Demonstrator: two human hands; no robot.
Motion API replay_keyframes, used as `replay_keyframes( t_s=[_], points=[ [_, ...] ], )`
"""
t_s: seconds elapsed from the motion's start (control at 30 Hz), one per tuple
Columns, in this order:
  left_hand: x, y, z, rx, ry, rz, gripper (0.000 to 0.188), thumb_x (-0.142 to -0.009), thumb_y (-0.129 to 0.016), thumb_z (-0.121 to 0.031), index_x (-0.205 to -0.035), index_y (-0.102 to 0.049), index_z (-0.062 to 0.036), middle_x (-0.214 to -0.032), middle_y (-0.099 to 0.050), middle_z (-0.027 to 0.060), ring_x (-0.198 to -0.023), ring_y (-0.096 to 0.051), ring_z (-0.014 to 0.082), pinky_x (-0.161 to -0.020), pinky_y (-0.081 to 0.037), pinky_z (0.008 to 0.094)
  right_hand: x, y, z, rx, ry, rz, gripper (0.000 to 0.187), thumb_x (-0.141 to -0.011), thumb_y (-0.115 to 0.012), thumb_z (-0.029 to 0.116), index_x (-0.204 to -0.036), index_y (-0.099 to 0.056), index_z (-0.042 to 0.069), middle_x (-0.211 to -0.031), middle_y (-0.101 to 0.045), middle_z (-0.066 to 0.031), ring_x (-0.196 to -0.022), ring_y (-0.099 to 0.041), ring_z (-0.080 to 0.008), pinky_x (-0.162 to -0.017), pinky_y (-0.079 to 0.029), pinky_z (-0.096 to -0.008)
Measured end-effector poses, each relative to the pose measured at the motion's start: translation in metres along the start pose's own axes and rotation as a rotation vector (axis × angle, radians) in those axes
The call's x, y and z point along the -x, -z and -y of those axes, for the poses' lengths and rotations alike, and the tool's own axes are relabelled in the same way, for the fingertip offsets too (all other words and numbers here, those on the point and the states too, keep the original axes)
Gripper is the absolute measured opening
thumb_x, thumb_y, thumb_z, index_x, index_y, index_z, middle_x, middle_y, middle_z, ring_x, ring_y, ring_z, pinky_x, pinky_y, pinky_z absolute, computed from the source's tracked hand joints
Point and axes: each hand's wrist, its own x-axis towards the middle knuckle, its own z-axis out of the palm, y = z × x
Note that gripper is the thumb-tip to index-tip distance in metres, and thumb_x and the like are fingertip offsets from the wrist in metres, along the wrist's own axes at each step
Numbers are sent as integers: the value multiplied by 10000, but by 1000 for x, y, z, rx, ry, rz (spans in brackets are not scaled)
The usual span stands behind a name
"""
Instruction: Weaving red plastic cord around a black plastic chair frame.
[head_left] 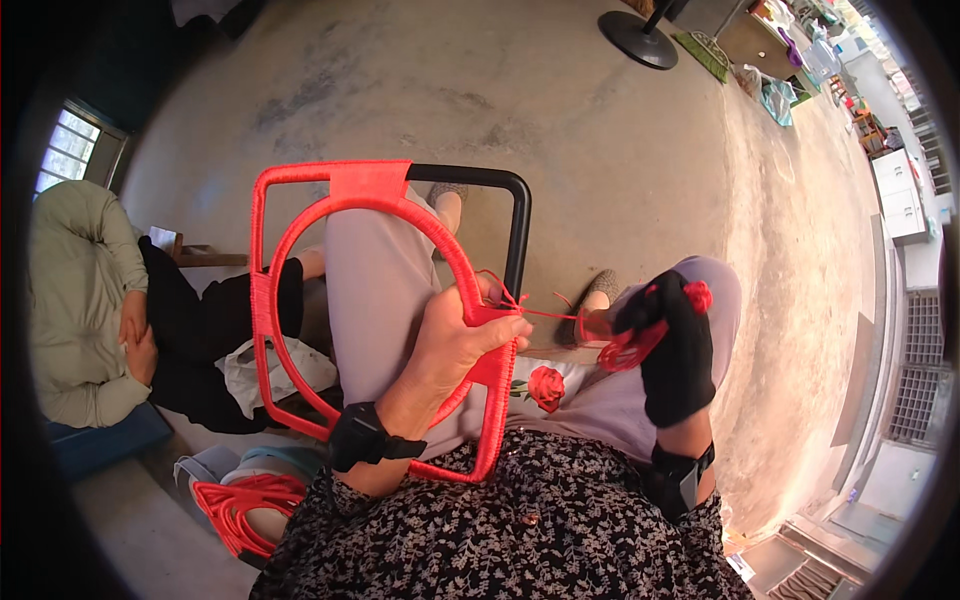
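hands [470, 340]: 2 | red frame [290, 185]: 1 | cord bundles [240, 505]: 2 | wristbands [365, 437]: 2

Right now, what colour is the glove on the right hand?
Black, on the right hand, seen in the head view.

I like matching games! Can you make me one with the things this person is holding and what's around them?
Things:
1. left hand
2. right hand
3. coil of red cord
4. metal frame

States:
a. wears a black glove
b. lies low on the left
c. bare, grips the frame
d. partly wrapped in red cord, one corner bare black

Pairs: 1-c, 2-a, 3-b, 4-d
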Motion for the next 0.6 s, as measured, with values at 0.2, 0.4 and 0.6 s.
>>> replay_keyframes(
  t_s=[0.2,0.4,0.6],
  points=[
    [1,4,11,142,-52,23,281,-796,-694,-24,-983,-486,-55,-927,-628,103,-807,-643,150,-720,-526,261,-23,32,-19,524,208,-258,195,-923,-597,156,-1044,-636,7,-888,-669,-39,-678,-620,-106,-605,-486,-243],
    [-3,-5,10,150,-83,7,250,-795,-695,-6,-971,-523,-50,-879,-594,36,-748,-602,105,-669,-508,243,-7,-17,-40,747,375,165,188,-798,-726,52,-965,-640,48,-776,-654,-44,-652,-615,-122,-616,-509,-265],
    [-5,-5,10,189,-78,13,259,-781,-695,16,-956,-517,-53,-913,-570,36,-765,-598,110,-678,-504,246,-8,-29,-45,594,204,269,177,-814,-694,2,-956,-591,21,-814,-637,-54,-715,-629,-120,-640,-511,-271]
  ],
)
